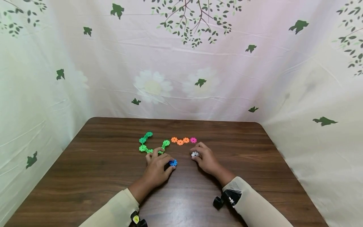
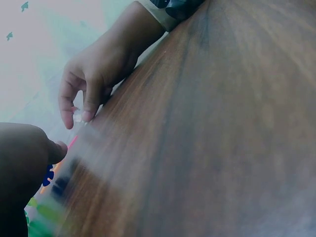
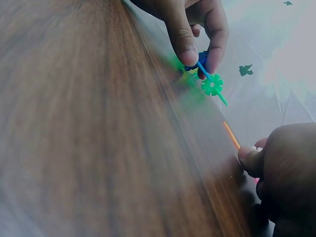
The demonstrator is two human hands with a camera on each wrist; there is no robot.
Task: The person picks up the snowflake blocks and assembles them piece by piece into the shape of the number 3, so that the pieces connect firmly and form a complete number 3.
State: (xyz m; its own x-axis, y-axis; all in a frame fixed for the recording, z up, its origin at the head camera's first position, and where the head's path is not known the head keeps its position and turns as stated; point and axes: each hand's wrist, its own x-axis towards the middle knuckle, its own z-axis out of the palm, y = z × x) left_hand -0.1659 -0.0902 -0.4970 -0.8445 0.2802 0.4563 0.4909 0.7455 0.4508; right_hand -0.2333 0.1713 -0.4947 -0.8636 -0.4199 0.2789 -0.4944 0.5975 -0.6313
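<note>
My left hand pinches a blue notched disc between thumb and index finger. Its other fingers reach over the near side of a curved chain of green notched discs, covering part of it. In the right wrist view, the blue piece shows a darker and a lighter part at the left fingertips. My right hand pinches a white notched disc low over the table, just right of the blue one. The two held discs are apart.
Beyond the hands, a short zigzag of orange discs lies between the green chain and a pink disc. All lie on a brown wooden table. A printed curtain surrounds its far edge and sides.
</note>
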